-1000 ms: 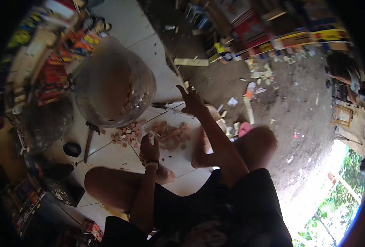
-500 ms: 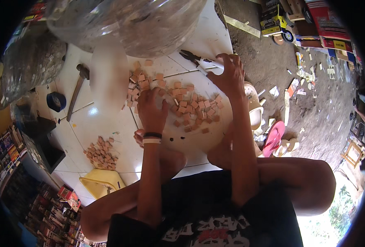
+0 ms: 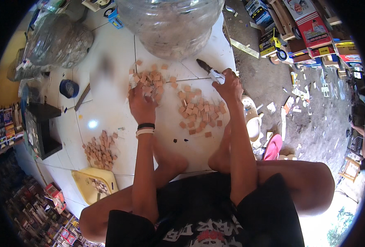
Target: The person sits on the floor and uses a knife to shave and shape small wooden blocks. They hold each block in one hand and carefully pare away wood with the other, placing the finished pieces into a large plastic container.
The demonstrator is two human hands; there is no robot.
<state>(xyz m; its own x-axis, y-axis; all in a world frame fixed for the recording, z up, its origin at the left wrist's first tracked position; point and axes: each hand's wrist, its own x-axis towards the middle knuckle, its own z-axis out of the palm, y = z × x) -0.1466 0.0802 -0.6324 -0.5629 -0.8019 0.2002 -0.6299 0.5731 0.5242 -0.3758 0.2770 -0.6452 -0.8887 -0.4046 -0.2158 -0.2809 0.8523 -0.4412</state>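
Observation:
My right hand (image 3: 231, 87) is closed round the white handles of a pair of pliers (image 3: 209, 71), whose dark jaws are together and point to the far left. My left hand (image 3: 143, 108), with dark and pale bands at the wrist, reaches to the near edge of a pile of small square wooden pieces (image 3: 151, 80). Its thumb and fingers look apart, though blurred, and no piece shows clearly between them. Beside it, to the right, spreads a second pile of wooden pieces (image 3: 201, 109), some with thin pins sticking out. Both piles lie on the white tiled floor (image 3: 170, 152).
A large clear plastic bag (image 3: 170, 29) bulges at the far side, another bag (image 3: 58, 41) at far left. A yellow container (image 3: 93, 185) and a third heap of small pieces (image 3: 100, 152) lie left. Sandals (image 3: 273, 147) and toy trucks (image 3: 275, 45) are at right.
My left hand has moved left to the other pile. The pliers' jaws have closed in my right hand, which has shifted slightly nearer. The whole view has shifted a little.

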